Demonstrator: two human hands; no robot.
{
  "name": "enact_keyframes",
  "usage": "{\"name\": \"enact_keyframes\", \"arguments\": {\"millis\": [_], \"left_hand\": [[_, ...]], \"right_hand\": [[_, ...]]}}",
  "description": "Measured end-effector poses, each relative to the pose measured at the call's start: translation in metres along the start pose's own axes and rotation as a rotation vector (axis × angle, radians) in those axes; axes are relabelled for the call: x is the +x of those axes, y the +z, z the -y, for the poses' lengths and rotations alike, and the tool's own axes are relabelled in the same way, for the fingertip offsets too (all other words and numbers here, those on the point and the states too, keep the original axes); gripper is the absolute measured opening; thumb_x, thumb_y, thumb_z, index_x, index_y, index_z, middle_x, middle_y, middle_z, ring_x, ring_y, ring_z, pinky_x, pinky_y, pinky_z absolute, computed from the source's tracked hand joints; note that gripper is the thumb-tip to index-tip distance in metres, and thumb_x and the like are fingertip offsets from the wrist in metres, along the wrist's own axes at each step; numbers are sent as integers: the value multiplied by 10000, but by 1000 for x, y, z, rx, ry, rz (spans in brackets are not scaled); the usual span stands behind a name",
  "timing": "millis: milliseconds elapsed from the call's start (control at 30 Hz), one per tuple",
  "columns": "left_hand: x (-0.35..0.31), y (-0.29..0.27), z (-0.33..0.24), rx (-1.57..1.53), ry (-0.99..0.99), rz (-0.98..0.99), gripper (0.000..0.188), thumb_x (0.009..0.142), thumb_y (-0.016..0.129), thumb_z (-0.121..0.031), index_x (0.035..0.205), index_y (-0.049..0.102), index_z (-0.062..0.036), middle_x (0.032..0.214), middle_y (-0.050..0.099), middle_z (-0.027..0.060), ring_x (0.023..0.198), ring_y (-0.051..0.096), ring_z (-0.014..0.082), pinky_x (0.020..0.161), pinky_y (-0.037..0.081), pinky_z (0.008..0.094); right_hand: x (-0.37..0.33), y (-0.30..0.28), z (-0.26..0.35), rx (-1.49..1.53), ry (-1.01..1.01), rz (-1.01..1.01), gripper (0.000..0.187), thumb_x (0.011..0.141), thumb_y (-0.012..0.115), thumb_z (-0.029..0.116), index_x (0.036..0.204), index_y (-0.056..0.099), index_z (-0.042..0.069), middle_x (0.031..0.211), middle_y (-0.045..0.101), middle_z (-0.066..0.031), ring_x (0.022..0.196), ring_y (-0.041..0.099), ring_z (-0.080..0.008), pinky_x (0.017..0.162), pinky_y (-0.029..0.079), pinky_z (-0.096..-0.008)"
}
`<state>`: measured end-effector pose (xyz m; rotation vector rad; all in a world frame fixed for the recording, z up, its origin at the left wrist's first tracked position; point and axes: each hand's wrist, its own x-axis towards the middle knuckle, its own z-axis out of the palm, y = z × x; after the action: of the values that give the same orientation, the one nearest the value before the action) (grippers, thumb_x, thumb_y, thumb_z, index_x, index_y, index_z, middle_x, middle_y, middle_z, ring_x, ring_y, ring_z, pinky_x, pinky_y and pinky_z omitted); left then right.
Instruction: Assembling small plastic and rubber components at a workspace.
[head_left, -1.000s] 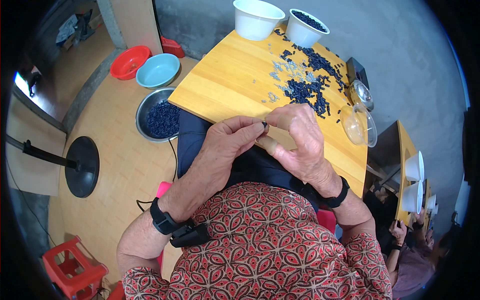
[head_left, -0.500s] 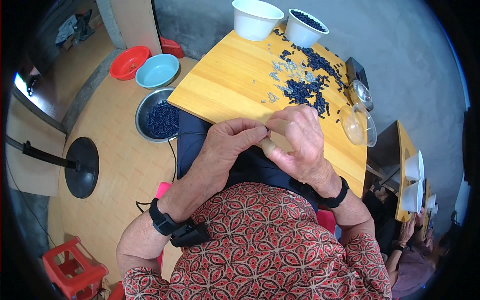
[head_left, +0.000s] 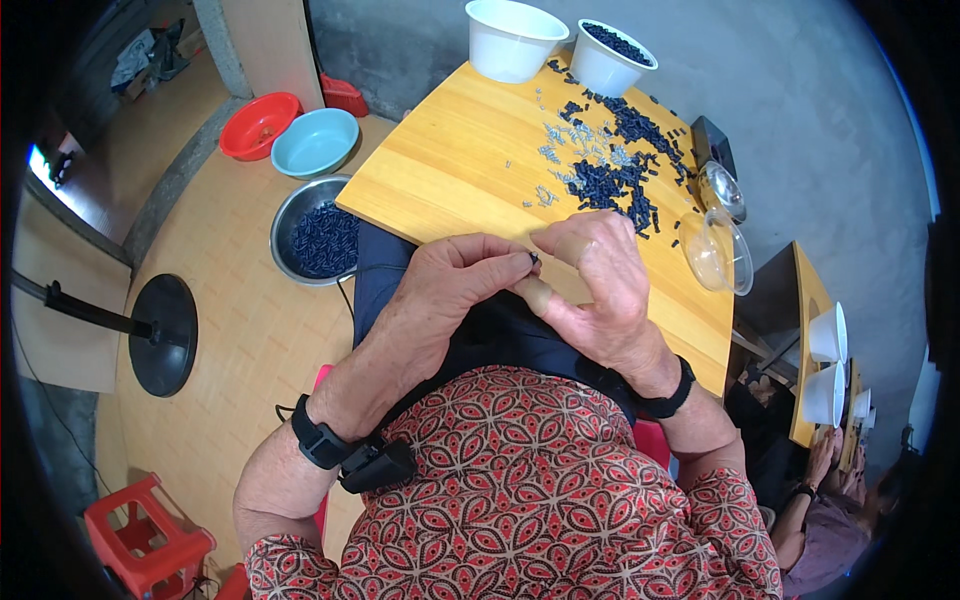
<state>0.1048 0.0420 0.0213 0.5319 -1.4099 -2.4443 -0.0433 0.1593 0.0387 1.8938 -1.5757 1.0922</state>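
My left hand (head_left: 455, 290) is closed in a pinch, with a small dark cylindrical piece (head_left: 534, 258) showing at the fingertips. Right beside it is my right hand (head_left: 605, 285), its thumb and forefinger apart around the piece's end and nothing visible between them. Tan coverings wrap that thumb and a finger. Both hands hover over my lap at the near edge of the wooden table (head_left: 440, 150). Beyond them on the tabletop lie a heap of short black cylinders (head_left: 612, 185) and scattered small silvery metal pieces (head_left: 590, 145).
Two white bowls (head_left: 512, 45) stand at the far edge, one filled with black pieces. Clear plastic lids (head_left: 718, 250) rest at the right. A steel basin (head_left: 283, 235) of dark pieces sits left, near basins and a red stool (head_left: 150, 530). Another person (head_left: 825, 540) sits at right.
My right forefinger and thumb have spread slightly from the dark piece, which shows more plainly now. My left hand keeps its pinch, almost unmoved.
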Motion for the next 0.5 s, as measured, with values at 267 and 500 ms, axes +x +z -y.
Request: {"name": "enact_keyframes", "arguments": {"millis": [267, 500], "left_hand": [[0, 7, 8, 127, 226, -51, 157, 940, 703, -105, 1056, 723, -1, 945, 716, 10, 862, 624, 55, 791, 499, 215], [-1, 10, 13, 336, 306, -166, 170, 921, 714, -96, 1034, 720, 31, 848, 695, 5, 804, 608, 50, 740, 500, 216]], "right_hand": [[-1, -15, -2, 202, 202, 139, 190, 724, 774, 42, 873, 656, 32, 852, 639, -89, 837, 605, -268, 746, 466, -381], [0, -18, 0, 542, 645, 201, 81, 805, 714, 18, 860, 655, 15, 840, 653, -65, 849, 619, -183, 801, 490, -310]]}}
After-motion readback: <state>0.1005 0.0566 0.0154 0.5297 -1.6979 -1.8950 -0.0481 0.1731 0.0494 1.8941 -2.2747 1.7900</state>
